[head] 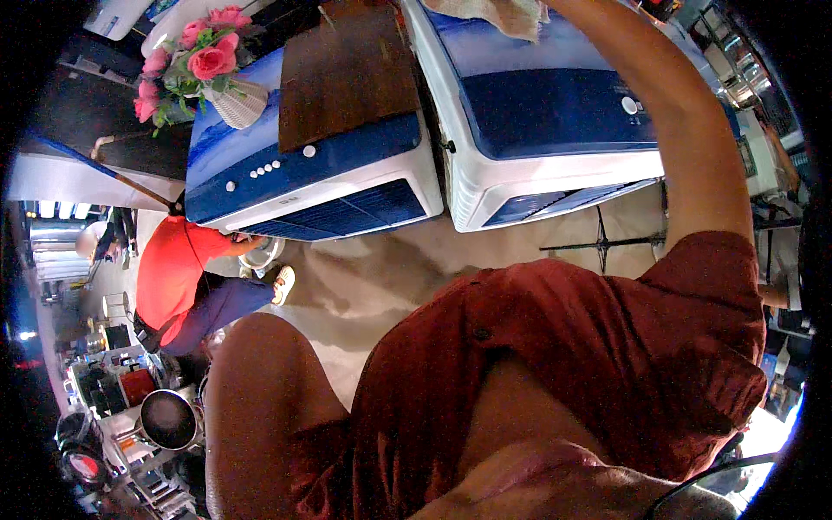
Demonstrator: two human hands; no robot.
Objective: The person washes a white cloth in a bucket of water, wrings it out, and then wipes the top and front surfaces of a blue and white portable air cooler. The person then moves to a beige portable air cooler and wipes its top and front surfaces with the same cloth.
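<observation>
My right arm reaches up over the right blue-and-white air cooler (pixel 552 110), and its hand lies beyond the top edge of the view. Near that edge a beige cloth (pixel 494 14) rests on the same cooler, close to the arm; whether the hand touches it cannot be told. My left hand is out of view too; only bare skin of that arm shows at the lower left. A second air cooler (pixel 260 166) with white knobs stands to the left. On it lie a dark brown wooden board (pixel 351 71) and a white woven vase (pixel 239 104) of pink artificial-looking roses (pixel 213 57).
A person in a red shirt (pixel 170 273) bends beside the left cooler, a hand near a round whitish object (pixel 263 255) low down. A black stand base (pixel 602 244) is on the floor under the right cooler. Pans (pixel 169 419) and other cookware crowd the lower left.
</observation>
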